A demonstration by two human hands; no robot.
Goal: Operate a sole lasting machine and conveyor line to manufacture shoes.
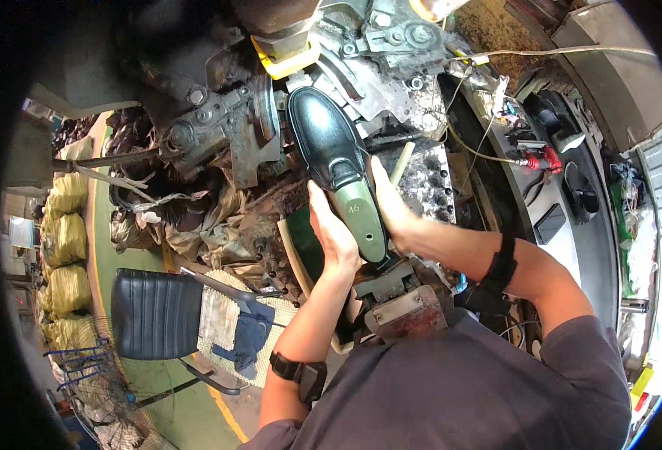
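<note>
A glossy black loafer upper (320, 129) is stretched over a green shoe last (362, 221), toe pointing away from me among the machine parts. My left hand (333, 231) presses along the left side of the last, near the heel end. On the other side, my right hand (389, 201) lies against the shoe's rear with its fingers along the edge. Both hands hold the shoe between them; their fingertips are partly hidden underneath. The toe reaches close to the metal jaws of the machine (252, 124).
A black office chair (157, 313) stands at the left beside a blue cloth (244, 337). To the right, a bench (552, 196) carries a red air tool (544, 160), a phone (549, 224) and a black shoe (580, 193). Yellow sacks (67, 240) are stacked far left.
</note>
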